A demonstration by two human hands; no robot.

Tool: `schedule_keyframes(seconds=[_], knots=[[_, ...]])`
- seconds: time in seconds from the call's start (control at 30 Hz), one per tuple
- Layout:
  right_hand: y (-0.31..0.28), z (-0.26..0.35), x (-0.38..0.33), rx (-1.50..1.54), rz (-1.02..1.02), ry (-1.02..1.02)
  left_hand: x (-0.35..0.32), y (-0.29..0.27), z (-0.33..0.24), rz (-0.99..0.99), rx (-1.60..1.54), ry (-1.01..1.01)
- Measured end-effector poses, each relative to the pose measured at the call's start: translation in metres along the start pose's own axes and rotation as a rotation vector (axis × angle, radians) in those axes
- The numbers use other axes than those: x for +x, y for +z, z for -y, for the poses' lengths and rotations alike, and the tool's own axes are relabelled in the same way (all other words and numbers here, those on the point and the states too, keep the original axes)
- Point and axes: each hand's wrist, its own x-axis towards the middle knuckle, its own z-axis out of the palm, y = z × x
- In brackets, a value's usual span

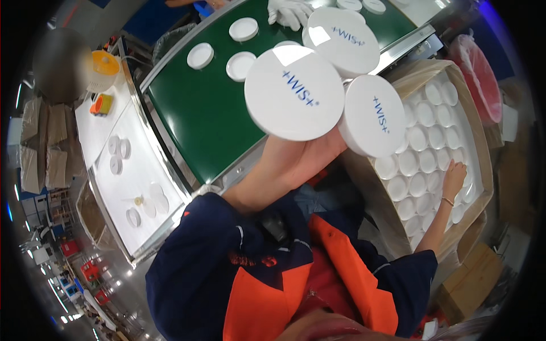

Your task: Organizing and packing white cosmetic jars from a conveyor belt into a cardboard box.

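My left hand (304,156) is raised in front of me, gripping several white round lids with blue print on their faces. The large lid (293,94) is closest, another lid (372,116) sits to its right, and a further lid (341,42) is behind them. Most of the left fingers are hidden under the lids. My right hand (454,179) reaches down into a lined carton (482,153) on the right, where white lids (421,139) lie in rows. Its fingers are apart and touch the lids there; nothing is visibly held.
Several lids (243,28) lie on a green conveyor belt (193,113), where a co-worker's white-gloved hand (289,12) rests. A white side table (122,187) on the left carries more lids and a tape dispenser (101,105). Behind the carton stands a pink-lined bin (478,79).
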Motion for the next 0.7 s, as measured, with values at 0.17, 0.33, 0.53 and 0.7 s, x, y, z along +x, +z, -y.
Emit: schedule_keyframes(seconds=[0.17,0.33,0.53,0.7], knots=[[0.005,-0.006,0.007,0.115,-0.072,-0.104,-0.002,-0.001,0.0,-0.049,-0.076,0.008],[-0.002,-0.008,0.019,0.142,-0.033,-0.149,-0.006,-0.008,-0.001,0.032,-0.162,0.004],[-0.049,0.048,0.0,0.462,-0.059,-0.294,-0.01,-0.005,-0.004,0.08,-0.243,0.016],[-0.164,0.201,-0.076,1.928,0.725,-0.519,-0.01,-0.013,-0.003,0.097,-0.198,-0.006]])
